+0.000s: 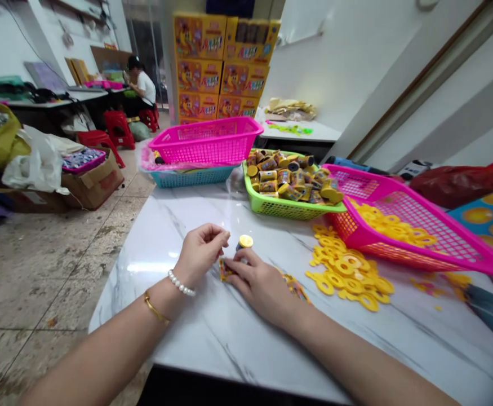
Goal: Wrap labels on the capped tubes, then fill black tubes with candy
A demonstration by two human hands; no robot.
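Observation:
My left hand (201, 251) is raised just above the table, thumb and fingertips pinched together. Whatever may be between them is too small to make out. Beside it, my right hand (261, 287) rests low on the table, its fingertips on a small colourful printed label (223, 270). Just beyond the right fingers stands a little cylinder with a yellow top (245, 242), partly covered by the hand. More printed labels (297, 288) lie partly hidden behind my right hand. To the right is a loose heap of yellow plastic rings with tabs (347, 270).
A green basket (294, 210) full of small yellow-topped cylinders stands behind my hands. Right of it, a pink basket (398, 194) holds yellow rings. Another pink basket (208, 141) sits over a blue one (193, 178). Printed cartons (199, 76) are stacked behind; a person (145, 87) sits far left.

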